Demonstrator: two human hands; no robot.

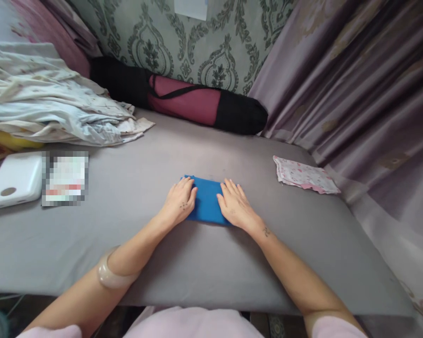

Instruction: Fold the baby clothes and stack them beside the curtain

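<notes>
A flat blue rectangle, which looks like folded cloth, lies on the grey sheet in front of me. My left hand rests flat over its left end, fingers stretched forward and the thumb along the top. Over the right end lies my right hand, palm down with the fingers a little apart. Between the two hands the middle of the blue piece shows; its ends are partly hidden beneath them.
To the right lies a folded pink-and-white patterned cloth. A white device and a blurred-out packet sit at left, below a heap of pale fabric. A long black-and-maroon bag lies against the wall; curtains hang at right.
</notes>
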